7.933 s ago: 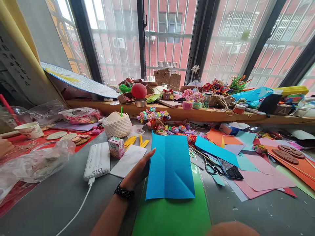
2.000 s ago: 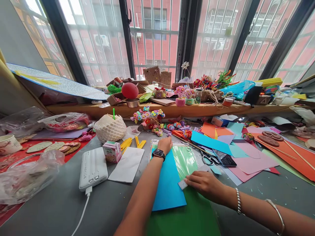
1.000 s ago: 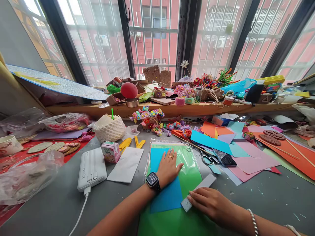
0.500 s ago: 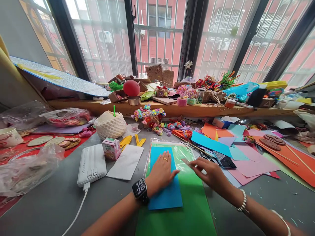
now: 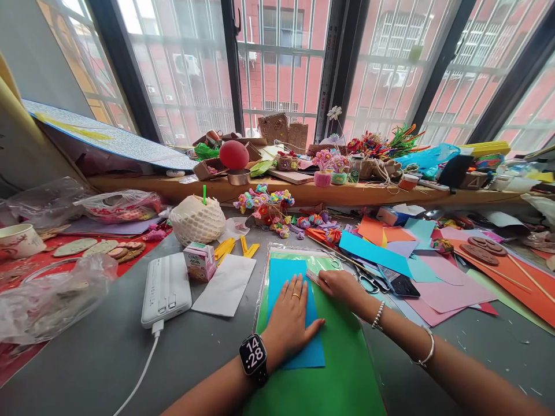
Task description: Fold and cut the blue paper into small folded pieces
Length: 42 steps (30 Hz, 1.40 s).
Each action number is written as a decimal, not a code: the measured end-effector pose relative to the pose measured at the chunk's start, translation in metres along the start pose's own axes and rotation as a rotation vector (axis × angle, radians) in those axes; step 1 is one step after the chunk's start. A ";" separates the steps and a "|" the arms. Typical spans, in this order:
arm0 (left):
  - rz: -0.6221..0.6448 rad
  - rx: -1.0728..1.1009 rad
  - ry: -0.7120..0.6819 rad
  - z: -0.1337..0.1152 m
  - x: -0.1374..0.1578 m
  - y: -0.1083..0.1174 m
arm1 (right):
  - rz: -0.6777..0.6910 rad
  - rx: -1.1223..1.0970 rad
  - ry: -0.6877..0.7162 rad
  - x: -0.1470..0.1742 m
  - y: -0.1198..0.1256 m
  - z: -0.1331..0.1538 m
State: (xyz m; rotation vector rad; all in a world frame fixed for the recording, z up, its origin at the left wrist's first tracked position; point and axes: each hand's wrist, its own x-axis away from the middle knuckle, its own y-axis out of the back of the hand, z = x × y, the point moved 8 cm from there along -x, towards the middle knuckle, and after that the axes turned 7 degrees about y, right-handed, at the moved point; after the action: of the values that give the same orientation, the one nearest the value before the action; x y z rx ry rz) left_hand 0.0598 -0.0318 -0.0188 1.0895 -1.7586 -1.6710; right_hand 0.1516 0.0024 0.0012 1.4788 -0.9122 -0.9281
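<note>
A strip of blue paper (image 5: 277, 277) lies lengthwise over a green sheet (image 5: 336, 358). My left hand (image 5: 291, 315) rests flat on the blue paper with fingers stretched out, covering its middle. My right hand (image 5: 340, 286) is closed around a small, flat, pale strip-like tool (image 5: 313, 277), most of it hidden in the fingers. Its tip points left, close to the right edge of the blue paper. A clear plastic sleeve (image 5: 266, 254) shows at the far end of the green sheet.
Scissors (image 5: 368, 281) and a phone (image 5: 401, 283) lie right of the green sheet, beside coloured papers (image 5: 446, 294). On the left are a white power bank (image 5: 167, 289) with a cable, a small drink carton (image 5: 200, 261) and white paper (image 5: 225, 286). Crafts crowd the window ledge (image 5: 277, 190).
My right hand has moved left and lower, bringing the pale tool from above the green sheet to the blue paper's edge. My left hand stays pressed on the paper, shifted slightly.
</note>
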 end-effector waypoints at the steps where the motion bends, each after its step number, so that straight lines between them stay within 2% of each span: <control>1: 0.001 0.003 -0.001 0.000 0.000 -0.001 | 0.002 0.007 -0.012 0.000 0.000 -0.001; 8: 0.004 0.014 -0.011 -0.001 0.000 -0.002 | 0.051 0.035 -0.045 -0.011 -0.002 -0.001; 18: 0.054 0.009 -0.012 -0.003 0.000 -0.001 | 0.035 0.037 -0.067 -0.027 -0.005 -0.006; 29: 0.038 0.003 -0.019 -0.004 0.000 0.001 | 0.014 0.019 -0.094 -0.034 -0.009 -0.009; 42: 0.021 0.006 -0.018 -0.004 -0.001 0.002 | -0.063 -0.122 -0.179 -0.040 0.006 -0.031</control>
State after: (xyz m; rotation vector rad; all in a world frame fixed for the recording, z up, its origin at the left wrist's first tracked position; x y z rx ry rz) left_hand 0.0631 -0.0336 -0.0158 1.0575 -1.7814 -1.6691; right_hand 0.1641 0.0507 0.0119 1.3428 -0.9248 -1.1563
